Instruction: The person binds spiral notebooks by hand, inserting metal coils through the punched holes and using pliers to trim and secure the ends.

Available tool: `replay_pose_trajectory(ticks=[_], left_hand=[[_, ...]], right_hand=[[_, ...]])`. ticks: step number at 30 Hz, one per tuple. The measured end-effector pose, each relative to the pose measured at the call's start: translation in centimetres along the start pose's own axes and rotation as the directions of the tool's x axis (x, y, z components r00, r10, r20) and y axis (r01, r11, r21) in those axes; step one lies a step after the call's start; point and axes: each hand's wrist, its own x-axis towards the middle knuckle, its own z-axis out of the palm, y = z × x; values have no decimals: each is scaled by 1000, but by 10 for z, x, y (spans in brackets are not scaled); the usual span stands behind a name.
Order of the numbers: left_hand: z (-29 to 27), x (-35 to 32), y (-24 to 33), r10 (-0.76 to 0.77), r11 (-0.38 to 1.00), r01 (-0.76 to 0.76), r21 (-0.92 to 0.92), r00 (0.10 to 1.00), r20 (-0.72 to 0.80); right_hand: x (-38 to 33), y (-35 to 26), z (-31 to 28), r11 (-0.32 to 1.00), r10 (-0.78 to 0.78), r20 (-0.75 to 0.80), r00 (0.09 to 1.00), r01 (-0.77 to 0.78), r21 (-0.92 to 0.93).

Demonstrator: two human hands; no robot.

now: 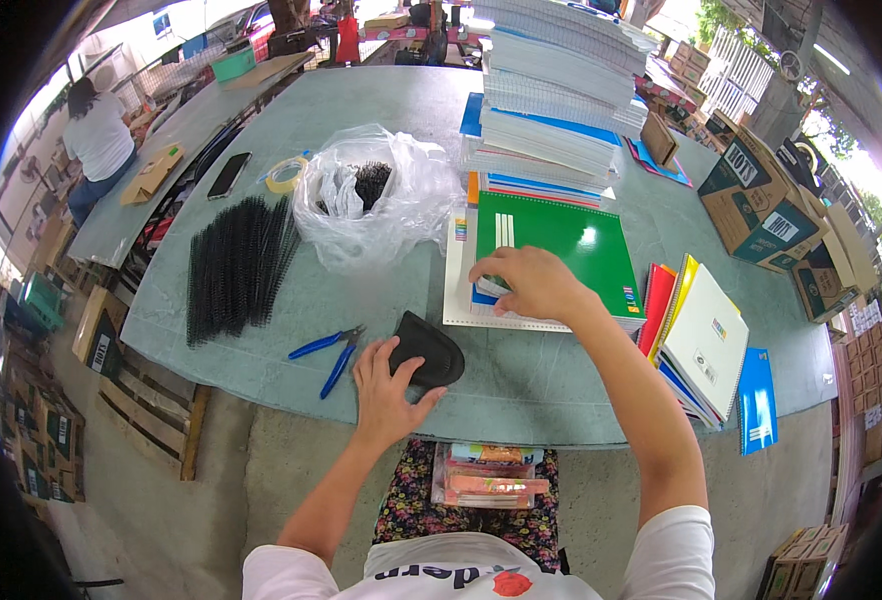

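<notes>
My left hand (387,394) lies near the table's front edge, fingers spread and touching a flat black pouch-like piece (433,350) with a rounded end. Just left of it rest cutting pliers (327,352) with blue handles, their jaws apart. My right hand (533,284) is curled round the lower left corner of a green spiral notebook (581,245) on a stack. A blue and white patch shows beneath that corner, between finger and thumb; the fingertips are partly hidden. Under the green notebook, a white-edged notebook (459,290) sticks out to the left.
Black binding coils (241,265) lie at left, beside a phone (229,176), tape rolls (286,176) and a clear plastic bag (381,215) holding more coils. Tall paper stacks (561,95) rise behind. Right are spiral notebooks (706,350) and cartons (761,205). A person (99,140) sits far left.
</notes>
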Motion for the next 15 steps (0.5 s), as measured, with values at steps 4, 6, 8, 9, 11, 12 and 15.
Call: replay_pose_trajectory(ticks=[4,6,8,9,11,12,15], left_hand=[[-2,0,-1,-5,1000,5,-4,1000,-1],[-1,-1,-2,-12,1000,11,-11,1000,-5],[0,-2,-2,-12,1000,12,-24,1000,-4],[0,-2,-1,-15,999,15,-30,1000,-5],[-1,-1,0,-14,999,13,-37,1000,-10],[-1,0,0,-16,999,15,-46,1000,-7],[1,-2,-3,-34,998,33,-52,999,-7]], right_hand=[[-6,-24,24,954,33,-86,996,-57,-294],[-2,-31,31,880,17,-139,990,-81,-468],[1,-37,21,868,117,28,993,-89,-489],[5,-28,15,868,118,31,993,-87,-489],[10,-2,-5,998,-47,71,996,49,-37],[8,3,-7,998,-45,72,996,48,-40],[11,5,-7,996,-27,90,996,20,85]])
